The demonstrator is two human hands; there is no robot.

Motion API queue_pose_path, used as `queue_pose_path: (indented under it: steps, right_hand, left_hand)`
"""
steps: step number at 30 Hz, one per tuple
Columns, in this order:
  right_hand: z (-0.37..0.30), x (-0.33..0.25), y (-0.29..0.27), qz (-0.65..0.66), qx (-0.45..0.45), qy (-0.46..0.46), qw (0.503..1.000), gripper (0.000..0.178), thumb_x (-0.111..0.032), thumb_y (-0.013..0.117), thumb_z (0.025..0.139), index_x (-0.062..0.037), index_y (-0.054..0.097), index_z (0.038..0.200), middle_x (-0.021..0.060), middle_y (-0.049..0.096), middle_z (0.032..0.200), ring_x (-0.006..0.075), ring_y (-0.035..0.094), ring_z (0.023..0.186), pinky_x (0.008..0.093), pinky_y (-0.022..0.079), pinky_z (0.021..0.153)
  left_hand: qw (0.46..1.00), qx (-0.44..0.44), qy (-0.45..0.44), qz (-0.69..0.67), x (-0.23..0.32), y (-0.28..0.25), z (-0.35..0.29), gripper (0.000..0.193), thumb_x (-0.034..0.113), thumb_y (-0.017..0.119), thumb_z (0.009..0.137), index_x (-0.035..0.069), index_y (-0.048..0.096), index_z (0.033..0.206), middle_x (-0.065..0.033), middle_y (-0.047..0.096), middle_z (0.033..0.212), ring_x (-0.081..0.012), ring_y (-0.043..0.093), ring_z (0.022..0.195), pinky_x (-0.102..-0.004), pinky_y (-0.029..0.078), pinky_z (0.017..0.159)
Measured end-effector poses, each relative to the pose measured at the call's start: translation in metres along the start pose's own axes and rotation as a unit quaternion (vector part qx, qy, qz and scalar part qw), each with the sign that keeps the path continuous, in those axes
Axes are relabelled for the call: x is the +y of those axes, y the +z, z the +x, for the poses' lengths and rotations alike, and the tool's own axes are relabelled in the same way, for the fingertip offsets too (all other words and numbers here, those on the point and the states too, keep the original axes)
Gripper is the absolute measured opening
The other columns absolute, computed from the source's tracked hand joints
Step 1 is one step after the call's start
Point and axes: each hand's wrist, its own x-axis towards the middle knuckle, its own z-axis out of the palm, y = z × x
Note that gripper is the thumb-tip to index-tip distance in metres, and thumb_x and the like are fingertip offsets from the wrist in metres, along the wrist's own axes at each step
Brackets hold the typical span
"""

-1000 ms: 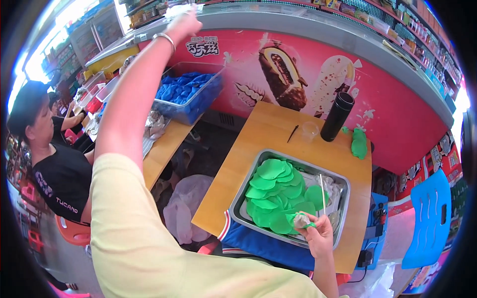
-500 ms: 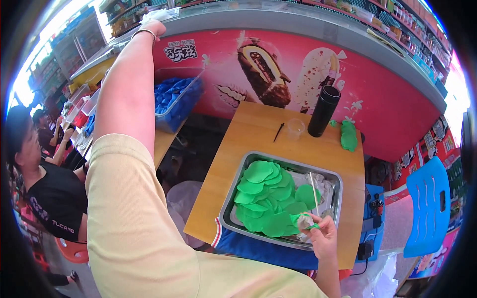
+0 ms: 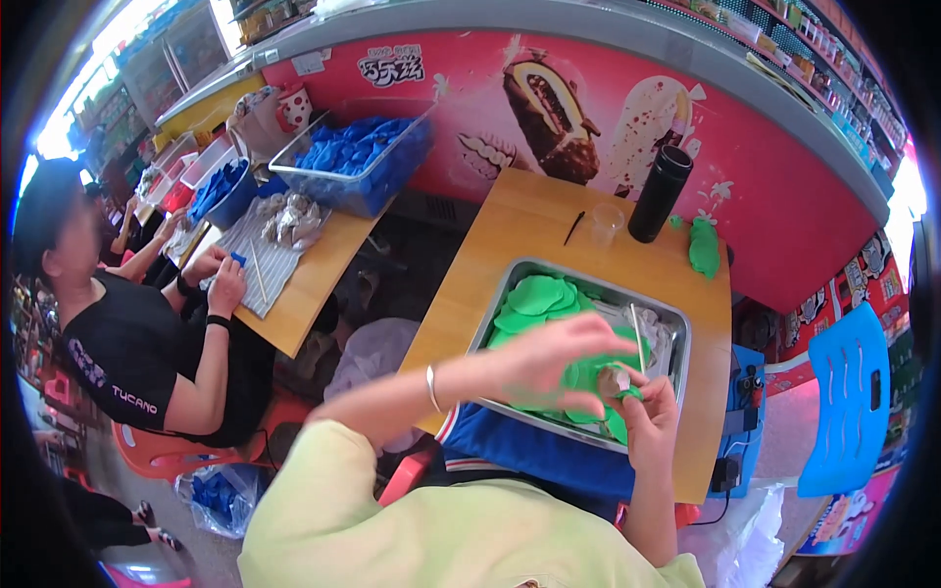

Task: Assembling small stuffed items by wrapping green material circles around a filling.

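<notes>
My left hand (image 3: 554,361) hovers over the tray with its thumb and fingers spread, holding nothing I can see. My right hand (image 3: 652,423), at the near right of the tray, pinches a small pale, crumpled-looking piece with green material (image 3: 615,382) around it. A thin pale stick (image 3: 639,333) rises just above that hand; whether the fingers hold it is unclear. In the metal tray (image 3: 686,338) lie a pile of flat green rounded pieces (image 3: 537,297) and some crinkled clear wrap (image 3: 665,343). My left hand hides part of the pile.
A black bottle (image 3: 660,194), a clear cup (image 3: 607,223), a dark pen-like stick (image 3: 574,228) and a green bundle (image 3: 704,247) stand or lie beyond the tray. At left, a seated co-worker (image 3: 147,343) handles a blue piece beside a bin (image 3: 368,191) of blue pieces. A blue chair (image 3: 843,402) is at right.
My left hand has come back from the far counter to above the tray, close to my right hand. The right hand still holds the green-and-pale piece. The view has shifted.
</notes>
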Motion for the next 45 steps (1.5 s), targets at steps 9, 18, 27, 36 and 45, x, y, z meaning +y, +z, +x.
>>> queue_pose_path:
  steps: [9, 18, 27, 36, 45]
  right_hand:
    - [-0.010, 0.005, 0.013, -0.089, -0.006, -0.001, 0.996, 0.016, 0.008, 0.056, 0.085, -0.0037, 0.045, 0.086, 0.0237, 0.056, 0.123, 0.0199, 0.055, 0.111, 0.0321, 0.041, 0.095]
    - [-0.011, 0.027, 0.011, -0.241, 0.038, -0.026, 0.970, 0.015, 0.006, 0.059, 0.084, -0.0016, 0.047, 0.088, 0.0159, 0.062, 0.115, 0.0161, 0.056, 0.096, 0.0266, 0.044, 0.084]
    - [-0.009, 0.022, -0.001, -0.125, 0.002, -0.037, 0.991, 0.016, 0.011, 0.056, 0.085, -0.0014, 0.046, 0.091, 0.0156, 0.056, 0.118, 0.0220, 0.055, 0.112, 0.0306, 0.044, 0.093]
    - [-0.005, 0.021, -0.004, -0.275, -0.069, -0.058, 0.957, 0.020, 0.014, 0.052, 0.085, -0.0031, 0.045, 0.092, 0.0165, 0.052, 0.119, 0.0260, 0.053, 0.116, 0.0326, 0.046, 0.093]
    - [-0.008, 0.014, 0.000, 0.063, -0.012, 0.062, 0.996, 0.018, 0.001, 0.055, 0.090, -0.0016, 0.045, 0.105, 0.0151, 0.050, 0.123, 0.0221, 0.054, 0.111, 0.0324, 0.051, 0.088]
  left_hand:
    - [0.992, 0.103, -0.070, -0.003, 0.006, 0.036, -0.040, 0.019, 0.004, 0.073, 0.074, 0.007, 0.065, 0.091, -0.0070, 0.059, 0.087, -0.0245, 0.058, 0.085, -0.0348, 0.048, 0.076]
    - [0.953, 0.033, -0.039, 0.298, -0.014, 0.057, -0.043, 0.026, 0.007, 0.064, 0.067, 0.012, 0.065, 0.092, -0.0048, 0.054, 0.081, -0.0219, 0.055, 0.078, -0.0335, 0.046, 0.067]
    - [0.985, 0.044, -0.162, -0.040, -0.016, 0.063, -0.046, 0.023, 0.000, 0.067, 0.072, 0.007, 0.061, 0.093, -0.0095, 0.050, 0.092, -0.0258, 0.054, 0.082, -0.0311, 0.048, 0.069]
    - [0.970, 0.033, -0.078, 0.227, -0.014, 0.071, -0.051, 0.032, -0.001, 0.069, 0.069, 0.007, 0.063, 0.099, -0.0097, 0.050, 0.088, -0.0253, 0.055, 0.081, -0.0320, 0.048, 0.067]
    - [0.954, 0.166, -0.220, -0.123, -0.017, 0.077, -0.055, 0.031, 0.001, 0.073, 0.072, 0.002, 0.061, 0.100, -0.0085, 0.058, 0.089, -0.0218, 0.059, 0.080, -0.0296, 0.050, 0.065]
